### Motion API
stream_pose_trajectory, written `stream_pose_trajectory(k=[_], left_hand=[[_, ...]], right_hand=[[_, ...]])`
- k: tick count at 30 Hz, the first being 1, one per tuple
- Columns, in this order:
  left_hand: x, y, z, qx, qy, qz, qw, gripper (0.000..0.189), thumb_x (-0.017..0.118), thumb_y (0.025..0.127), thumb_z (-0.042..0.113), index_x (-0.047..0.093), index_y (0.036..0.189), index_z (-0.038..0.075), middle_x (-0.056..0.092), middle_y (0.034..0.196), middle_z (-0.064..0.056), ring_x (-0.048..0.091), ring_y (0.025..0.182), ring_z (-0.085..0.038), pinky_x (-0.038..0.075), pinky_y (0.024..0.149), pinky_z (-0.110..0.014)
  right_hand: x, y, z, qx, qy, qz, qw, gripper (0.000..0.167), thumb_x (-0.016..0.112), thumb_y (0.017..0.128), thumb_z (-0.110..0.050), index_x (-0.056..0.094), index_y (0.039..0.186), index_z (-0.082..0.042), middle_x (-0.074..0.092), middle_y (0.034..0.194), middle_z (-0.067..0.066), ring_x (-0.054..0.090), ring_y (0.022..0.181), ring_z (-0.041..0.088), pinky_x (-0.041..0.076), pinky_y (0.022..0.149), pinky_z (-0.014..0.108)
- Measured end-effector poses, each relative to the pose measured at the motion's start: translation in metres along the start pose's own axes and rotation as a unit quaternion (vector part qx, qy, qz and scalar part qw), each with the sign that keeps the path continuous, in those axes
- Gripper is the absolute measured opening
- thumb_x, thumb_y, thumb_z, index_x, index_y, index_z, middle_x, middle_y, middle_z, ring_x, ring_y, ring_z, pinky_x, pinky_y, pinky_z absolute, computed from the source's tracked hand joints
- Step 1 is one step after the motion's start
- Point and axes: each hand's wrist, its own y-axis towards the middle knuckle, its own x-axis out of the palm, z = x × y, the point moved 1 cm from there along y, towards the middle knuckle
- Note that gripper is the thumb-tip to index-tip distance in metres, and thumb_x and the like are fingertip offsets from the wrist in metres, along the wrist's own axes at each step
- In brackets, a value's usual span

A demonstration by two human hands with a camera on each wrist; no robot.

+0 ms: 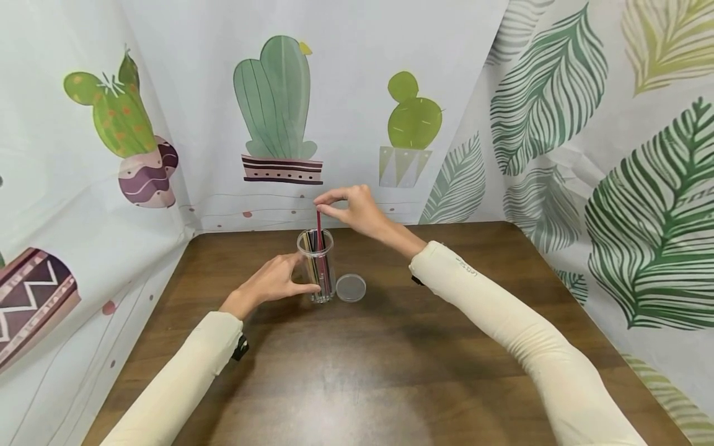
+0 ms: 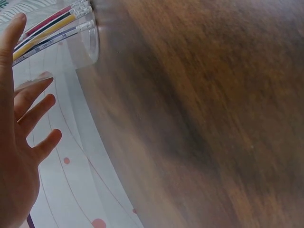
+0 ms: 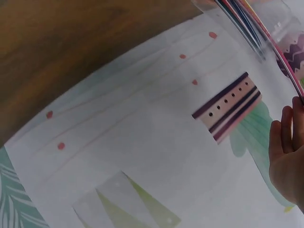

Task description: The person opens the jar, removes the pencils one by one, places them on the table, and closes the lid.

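Note:
A clear plastic jar [image 1: 331,267] stands upright on the wooden table, with several pencils inside it. My left hand [image 1: 273,279] holds the jar from the left, thumb across the front and fingers around the far side. Above the rim, my right hand [image 1: 359,212] pinches the top of a red pencil [image 1: 318,220] between thumb and fingertips. The lower part of that pencil is still inside the jar. In the left wrist view, a yellow pencil [image 2: 50,31] and others show through the jar wall, their metal-banded ends at the bottom.
A round clear lid [image 1: 351,288] lies flat on the table [image 1: 357,371], just right of the jar. Behind the table hangs a white curtain [image 1: 357,80] printed with cacti and leaves.

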Motion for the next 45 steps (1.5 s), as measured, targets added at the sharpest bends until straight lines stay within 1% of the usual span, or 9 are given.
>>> stream_pose_trajectory(k=[7,14,19,23,28,30,35,40,45], left_hand=[[0.002,0.0,0.0,-0.006,-0.007,-0.008,0.9999,0.087,0.08,0.08,0.068,0.049,0.152,0.03,0.069,0.136,-0.008,0.066,0.123,-0.029,0.054,0.103,-0.049],[0.003,0.0,-0.001,-0.012,-0.003,-0.009,0.9999,0.089,0.078,0.079,0.071,0.05,0.151,0.028,0.069,0.134,-0.011,0.066,0.122,-0.03,0.054,0.102,-0.05],[0.004,0.0,-0.001,-0.021,-0.001,-0.013,0.9997,0.09,0.077,0.079,0.072,0.05,0.152,0.027,0.067,0.137,-0.014,0.064,0.125,-0.031,0.053,0.105,-0.052],[0.004,-0.001,-0.002,-0.024,-0.004,-0.014,0.9996,0.09,0.076,0.078,0.074,0.049,0.152,0.029,0.067,0.138,-0.012,0.064,0.126,-0.031,0.052,0.105,-0.053],[0.004,-0.002,-0.001,-0.027,-0.008,-0.014,0.9995,0.087,0.077,0.078,0.074,0.05,0.149,0.031,0.066,0.139,-0.01,0.064,0.126,-0.031,0.052,0.105,-0.053],[0.003,-0.002,-0.001,-0.027,-0.007,-0.014,0.9995,0.085,0.077,0.078,0.073,0.052,0.148,0.031,0.067,0.138,-0.01,0.064,0.126,-0.03,0.052,0.105,-0.052],[0.002,-0.002,-0.001,-0.024,-0.006,-0.012,0.9996,0.082,0.079,0.078,0.071,0.056,0.144,0.027,0.069,0.134,-0.009,0.066,0.123,-0.031,0.053,0.104,-0.052],[0.002,-0.002,-0.001,-0.022,-0.005,-0.013,0.9997,0.082,0.079,0.078,0.07,0.055,0.144,0.028,0.069,0.135,-0.009,0.065,0.124,-0.03,0.053,0.104,-0.051],[0.0,-0.001,-0.001,-0.014,0.001,-0.006,0.9999,0.081,0.08,0.078,0.07,0.058,0.141,0.025,0.072,0.13,-0.007,0.068,0.118,-0.029,0.055,0.1,-0.05]], right_hand=[[-0.019,0.014,-0.009,-0.004,0.001,0.012,0.9999,0.012,0.077,0.095,-0.01,0.082,0.106,-0.006,0.08,0.102,0.005,0.076,0.099,0.017,0.057,0.094,0.025],[-0.034,0.029,-0.017,-0.025,0.018,0.026,0.9992,0.012,0.076,0.095,-0.007,0.08,0.106,-0.005,0.08,0.102,0.005,0.076,0.097,0.017,0.057,0.095,0.025],[-0.043,0.037,-0.022,-0.027,0.031,0.046,0.9981,0.012,0.076,0.095,-0.005,0.081,0.106,-0.004,0.08,0.103,0.006,0.076,0.097,0.016,0.057,0.093,0.025],[-0.052,0.042,-0.025,-0.028,0.026,0.061,0.9974,0.012,0.076,0.095,-0.006,0.081,0.106,-0.005,0.08,0.103,0.006,0.076,0.096,0.016,0.058,0.092,0.024],[-0.064,0.047,-0.03,-0.006,0.044,0.073,0.9963,0.014,0.076,0.096,-0.008,0.08,0.108,-0.004,0.079,0.107,0.007,0.075,0.097,0.015,0.058,0.091,0.024],[-0.07,0.047,-0.036,0.007,0.046,0.083,0.9955,0.014,0.075,0.096,-0.007,0.08,0.109,-0.003,0.079,0.107,0.008,0.076,0.098,0.017,0.058,0.091,0.024],[-0.081,0.046,-0.038,0.035,0.048,0.097,0.9935,0.014,0.075,0.097,-0.01,0.08,0.109,-0.005,0.079,0.106,0.007,0.075,0.096,0.016,0.058,0.09,0.025],[-0.084,0.041,-0.027,0.066,0.052,0.086,0.9927,0.015,0.075,0.097,-0.015,0.081,0.11,-0.007,0.079,0.106,0.004,0.076,0.093,0.011,0.059,0.087,0.025],[-0.079,0.028,-0.011,0.104,0.016,0.047,0.9934,0.018,0.076,0.098,-0.02,0.081,0.112,-0.01,0.08,0.104,0.002,0.075,0.088,0.009,0.06,0.081,0.026]])
